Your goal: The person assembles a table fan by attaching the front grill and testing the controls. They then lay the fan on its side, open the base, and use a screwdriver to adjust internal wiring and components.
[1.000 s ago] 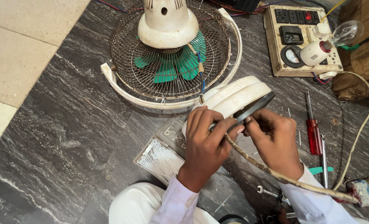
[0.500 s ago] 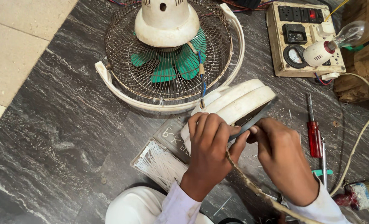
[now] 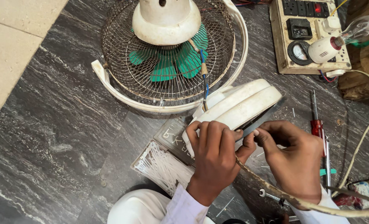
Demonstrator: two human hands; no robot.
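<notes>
Both hands meet over the dark marbled stone floor [image 3: 47, 137], just below a white oval plastic fan base [image 3: 238, 103] lying on its side. Left hand [image 3: 213, 159] clenched around a dirty, frayed beige cord [image 3: 275, 191], fingers curled over it; the cord trails off right under the wrist. Right hand [image 3: 294, 159] pinches a thin dark metal blade [image 3: 261, 120] between thumb and fingertips, its tip angled up past the base. Above, a rusty round wire fan cage [image 3: 168, 58] encloses green plastic blades [image 3: 172, 62] and carries a white domed motor housing [image 3: 166, 20]. Upper right, a cream test board [image 3: 304, 62] with sockets, dial and clear bulb [image 3: 356, 29]. A red-handled screwdriver [image 3: 317, 124] lies just right of the hands. A white slatted grille panel [image 3: 163, 166] lies under the left forearm.
</notes>
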